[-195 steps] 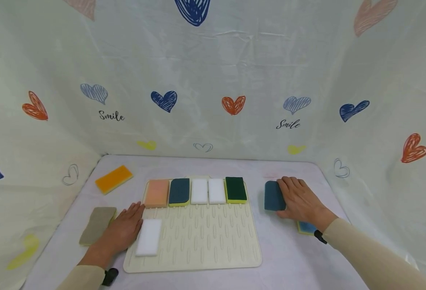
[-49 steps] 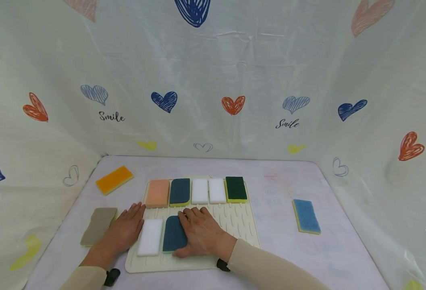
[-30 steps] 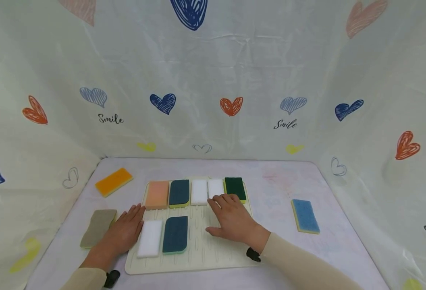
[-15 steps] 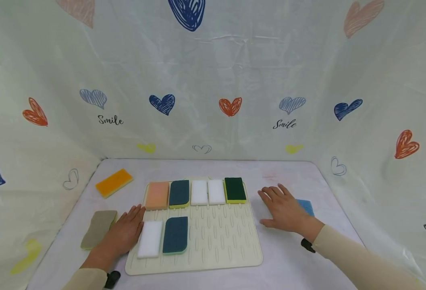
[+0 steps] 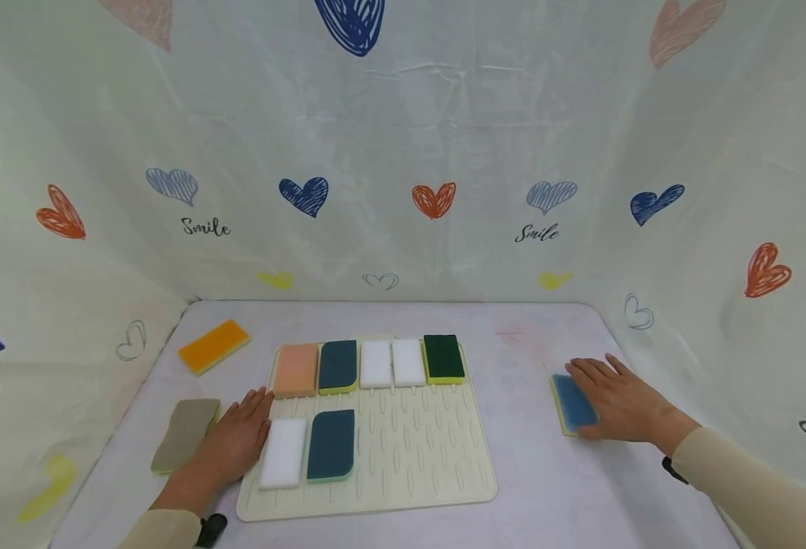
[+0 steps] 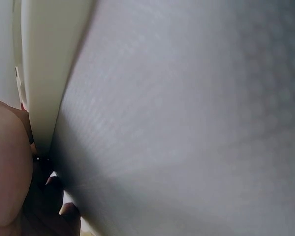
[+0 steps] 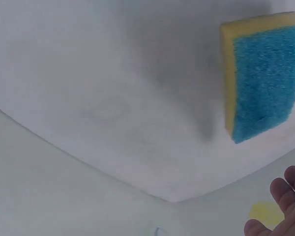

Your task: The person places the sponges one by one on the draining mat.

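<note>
My right hand (image 5: 625, 404) is over a blue and yellow sponge (image 5: 570, 404) on the right of the table, covering its right part in the head view. In the right wrist view the fingers (image 7: 285, 194) are spread apart, with a gap between them and the sponge's blue face (image 7: 265, 78). My left hand (image 5: 234, 438) rests flat at the left edge of a cream ridged mat (image 5: 409, 465), fingers straight. On the mat's front left lie a white sponge (image 5: 283, 454) and a dark blue one with a pale green base (image 5: 331, 446).
Along the mat's back edge stand a peach sponge (image 5: 297, 370), a dark blue one (image 5: 338, 364), two white ones (image 5: 375, 364) and a dark green one (image 5: 444, 358). An orange sponge (image 5: 213, 345) and a grey-brown wavy sponge (image 5: 184, 435) lie left of the mat. A curtain surrounds the table.
The dark blue sponge went from the right of the table to the mat's front row beside the white one. My right hand released it and moved right to the blue sponge; the left stayed.
</note>
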